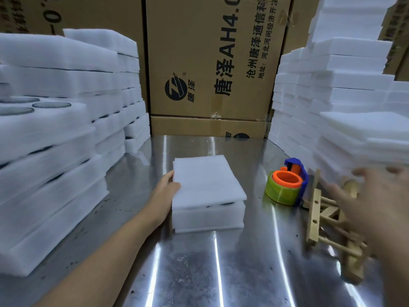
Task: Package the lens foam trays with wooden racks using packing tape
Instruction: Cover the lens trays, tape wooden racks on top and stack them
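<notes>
Now left hand (164, 191) touches foam stack (208, 185); right hand (380, 202) over wooden racks (314, 218).

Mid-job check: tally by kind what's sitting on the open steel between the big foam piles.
Small foam tray stack: 1
Tape dispenser with green roll: 1
Pile of wooden racks: 1 (too blurred to count the racks singly)
Total: 3

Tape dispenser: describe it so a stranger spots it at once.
On the shiny metal table, right of the central foam tray bundle, sits the tape dispenser, next to the wooden racks. Only it is brightly coloured: yellow-green roll, orange core, blue frame.
</notes>
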